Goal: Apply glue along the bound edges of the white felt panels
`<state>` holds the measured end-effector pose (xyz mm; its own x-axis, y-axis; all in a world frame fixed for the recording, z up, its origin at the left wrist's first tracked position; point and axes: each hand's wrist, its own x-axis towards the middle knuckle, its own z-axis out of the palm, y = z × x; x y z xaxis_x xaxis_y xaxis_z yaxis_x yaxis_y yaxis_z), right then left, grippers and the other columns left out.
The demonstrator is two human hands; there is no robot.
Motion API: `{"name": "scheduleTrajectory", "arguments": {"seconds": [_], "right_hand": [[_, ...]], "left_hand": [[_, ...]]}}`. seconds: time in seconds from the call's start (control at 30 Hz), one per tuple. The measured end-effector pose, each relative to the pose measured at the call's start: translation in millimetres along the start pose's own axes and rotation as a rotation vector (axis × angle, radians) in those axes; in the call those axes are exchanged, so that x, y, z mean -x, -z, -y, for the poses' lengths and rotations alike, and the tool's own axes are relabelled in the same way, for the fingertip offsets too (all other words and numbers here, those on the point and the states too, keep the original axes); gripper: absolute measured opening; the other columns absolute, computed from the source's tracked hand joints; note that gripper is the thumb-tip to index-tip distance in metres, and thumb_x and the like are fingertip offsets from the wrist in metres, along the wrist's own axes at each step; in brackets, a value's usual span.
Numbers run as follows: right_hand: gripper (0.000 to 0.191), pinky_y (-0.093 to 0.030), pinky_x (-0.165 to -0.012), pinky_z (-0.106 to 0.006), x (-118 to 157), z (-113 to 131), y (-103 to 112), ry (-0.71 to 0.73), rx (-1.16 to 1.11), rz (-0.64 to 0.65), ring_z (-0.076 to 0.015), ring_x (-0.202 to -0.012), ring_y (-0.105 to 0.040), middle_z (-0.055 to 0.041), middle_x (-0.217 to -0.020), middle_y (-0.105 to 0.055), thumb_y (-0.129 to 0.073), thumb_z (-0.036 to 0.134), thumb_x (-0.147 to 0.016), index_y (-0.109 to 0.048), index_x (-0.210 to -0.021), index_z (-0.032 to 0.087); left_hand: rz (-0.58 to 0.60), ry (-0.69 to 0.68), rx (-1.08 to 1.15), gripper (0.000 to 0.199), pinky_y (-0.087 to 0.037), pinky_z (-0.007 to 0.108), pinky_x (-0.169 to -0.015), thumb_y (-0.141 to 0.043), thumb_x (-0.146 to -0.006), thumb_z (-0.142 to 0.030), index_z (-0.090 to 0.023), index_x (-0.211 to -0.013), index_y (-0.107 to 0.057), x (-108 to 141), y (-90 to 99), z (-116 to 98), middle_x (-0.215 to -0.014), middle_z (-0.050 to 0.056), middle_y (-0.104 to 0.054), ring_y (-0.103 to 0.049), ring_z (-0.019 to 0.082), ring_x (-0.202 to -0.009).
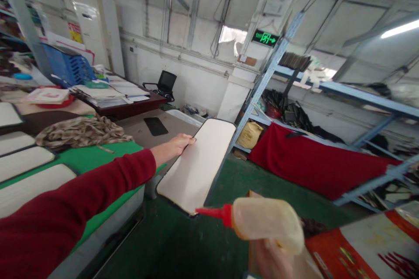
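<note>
A long white panel with dark edges and rounded corners (pixel 199 165) hangs tilted in the air at the centre. My left hand (pixel 180 144), at the end of a dark red sleeve, is closed on the panel's left edge. At the lower right my right hand (pixel 274 259) holds a translucent squeeze bottle (pixel 265 220) of yellowish liquid from below. The bottle lies sideways, and its red nozzle (pixel 212 212) points left, with the tip at the panel's bottom edge. Most of my right hand's fingers are hidden behind the bottle.
Similar white panels (pixel 31 187) lie on a green-topped table (pixel 114 161) at left, beside a checked cloth (pixel 87 131). Behind stand a desk with papers (pixel 144 107) and a chair (pixel 165 83). A blue shelf rack (pixel 347 91) with red cloth (pixel 314 161) stands right. An orange-and-white bag (pixel 363 244) is lower right.
</note>
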<state>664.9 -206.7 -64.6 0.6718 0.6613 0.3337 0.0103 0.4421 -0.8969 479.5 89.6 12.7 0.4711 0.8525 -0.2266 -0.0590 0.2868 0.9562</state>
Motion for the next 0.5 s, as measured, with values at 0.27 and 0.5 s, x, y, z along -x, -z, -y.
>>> {"name": "scheduleTrajectory", "arguments": {"seconds": [0.27, 0.5], "right_hand": [[0.062, -0.05, -0.064, -0.025, -82.1, 46.8, -14.2, 0.199, -0.052, -0.179, -0.0118, -0.061, -0.058, 0.0001, -0.077, -0.066, -0.08, 0.021, -0.052, -0.059, -0.11, 0.019], [0.067, -0.049, -0.064, -0.026, -96.3, 50.6, -9.1, 0.231, 0.139, -0.205, -0.0143, -0.069, -0.057, -0.002, -0.084, -0.064, -0.082, 0.024, -0.046, -0.058, -0.108, 0.014]], "left_hand": [[0.118, 0.006, -0.011, 0.024, -0.049, 0.03, -0.055, -0.077, -0.047, -0.019, -0.011, -0.064, -0.061, 27.4, -9.5, -6.3, -0.058, 0.004, -0.065, -0.061, 0.019, -0.054], [0.191, -0.008, -0.022, 0.022, -0.049, 0.03, -0.056, -0.076, -0.051, -0.019, -0.01, -0.066, -0.063, 36.4, -9.5, -15.0, -0.062, 0.005, -0.067, -0.061, 0.018, -0.055]]}}
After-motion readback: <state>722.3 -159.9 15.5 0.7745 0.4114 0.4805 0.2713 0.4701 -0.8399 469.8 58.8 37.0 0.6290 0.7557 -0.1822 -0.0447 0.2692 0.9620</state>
